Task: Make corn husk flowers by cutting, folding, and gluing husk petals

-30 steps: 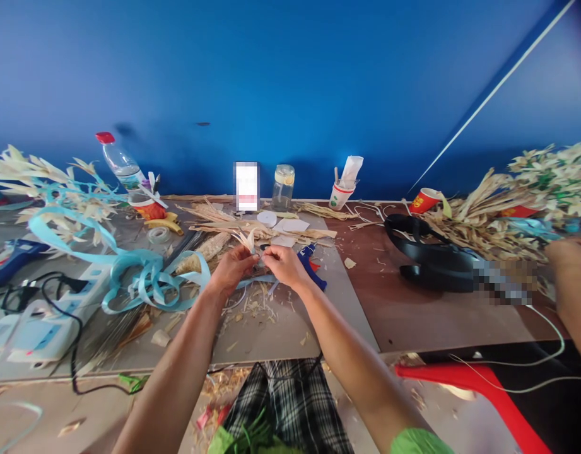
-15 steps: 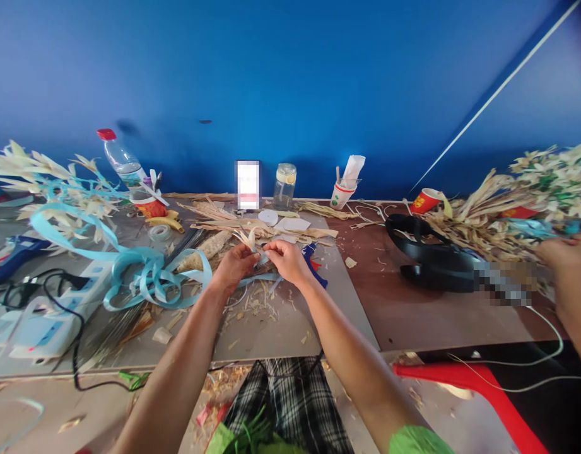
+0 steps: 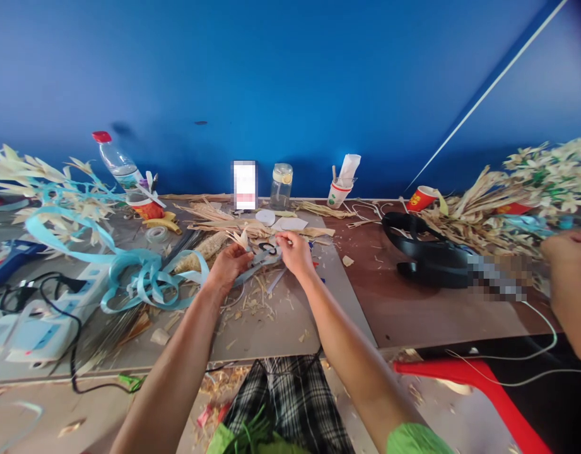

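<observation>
Left hand (image 3: 229, 266): we have the fingers curled shut around a pale husk piece (image 3: 241, 239), whose pointed tips stick up above the knuckles.
Right hand (image 3: 296, 252): our fingers are drawn together, tips at the black handles of the scissors (image 3: 259, 260); we cannot tell whether they grip them.
Husk piece: it sits in our left fist, over the middle of the tabletop (image 3: 281, 328) and nearer its far edge.
Scissors: they lie between our hands, blades slanting toward the left hand.
Husk scraps (image 3: 255, 299): loose below our hands.
Blue ribbon (image 3: 143, 272): coiled just left of our left hand.
Far edge: a glass jar (image 3: 281, 186) and a paper cup (image 3: 339, 193).
Right edge: another person's hand (image 3: 567, 268), well apart from ours, with a black headset (image 3: 425, 253) between.
</observation>
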Available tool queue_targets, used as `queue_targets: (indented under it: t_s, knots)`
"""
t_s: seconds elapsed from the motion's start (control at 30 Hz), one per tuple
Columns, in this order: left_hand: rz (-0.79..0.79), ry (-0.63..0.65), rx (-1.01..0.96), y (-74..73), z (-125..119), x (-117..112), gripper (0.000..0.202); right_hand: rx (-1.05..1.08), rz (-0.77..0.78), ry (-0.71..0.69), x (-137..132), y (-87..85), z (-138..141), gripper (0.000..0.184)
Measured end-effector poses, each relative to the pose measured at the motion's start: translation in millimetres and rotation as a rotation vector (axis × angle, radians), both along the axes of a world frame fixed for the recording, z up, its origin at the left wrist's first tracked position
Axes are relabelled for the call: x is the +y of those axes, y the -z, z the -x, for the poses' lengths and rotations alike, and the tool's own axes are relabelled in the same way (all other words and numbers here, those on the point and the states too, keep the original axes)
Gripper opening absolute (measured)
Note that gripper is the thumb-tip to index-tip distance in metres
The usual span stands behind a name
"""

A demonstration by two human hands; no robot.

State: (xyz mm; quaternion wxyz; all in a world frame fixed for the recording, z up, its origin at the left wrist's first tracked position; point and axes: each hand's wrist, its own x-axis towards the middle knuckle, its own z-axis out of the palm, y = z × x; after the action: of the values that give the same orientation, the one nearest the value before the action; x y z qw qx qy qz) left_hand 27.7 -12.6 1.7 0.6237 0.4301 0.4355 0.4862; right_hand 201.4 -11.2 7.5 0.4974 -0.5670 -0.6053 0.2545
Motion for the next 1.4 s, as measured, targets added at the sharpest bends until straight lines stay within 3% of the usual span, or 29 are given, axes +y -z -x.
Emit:
queue_targets:
  t_s: [0.1, 0.2, 0.5, 0.6, 0.77, 0.93, 1.03, 1.17, 1.27, 1.4]
  knots:
    - [0.022, -0.056, -0.054, -0.4, 1, 1, 0.032, 0.084, 0.002, 0.110, 9, 4.4, -9, 0.023]
    - [0.044, -0.083, -0.091, -1.7, 0, 2, 0.035, 0.140, 0.013, 0.118, 12, 6.3, -12, 0.027]
    - [0.026, -0.076, -0.077, -2.9, 0, 1, 0.037, 0.100, 0.023, -0.133, -2, -3.6, 2, 0.046]
    - [0.026, -0.079, -0.083, -2.4, 0, 1, 0.038, 0.073, 0.041, -0.194, -2, -0.6, 7, 0.035]
    - [0.024, -0.095, -0.090, -1.6, 0, 1, 0.037, 0.036, 0.024, -0.178, -4, 0.1, 12, 0.013]
    - [0.013, -0.124, -0.081, -1.9, -1, 0, 0.033, -0.004, 0.075, -0.327, -9, -4.8, 12, 0.038]
    - [0.013, -0.128, -0.079, -3.2, -2, 0, 0.033, -0.005, 0.109, -0.317, -10, -4.6, 14, 0.040]
    - [0.009, -0.133, -0.088, -3.6, -4, -1, 0.035, 0.345, 0.258, -0.289, -11, -6.0, 18, 0.025]
    - [0.000, -0.116, -0.091, -2.5, -5, -2, 0.035, 0.640, 0.362, -0.312, -12, -9.1, 20, 0.041]
    - [0.007, -0.077, -0.110, -1.3, -6, -2, 0.035, 0.801, 0.383, -0.328, -12, -9.4, 22, 0.054]
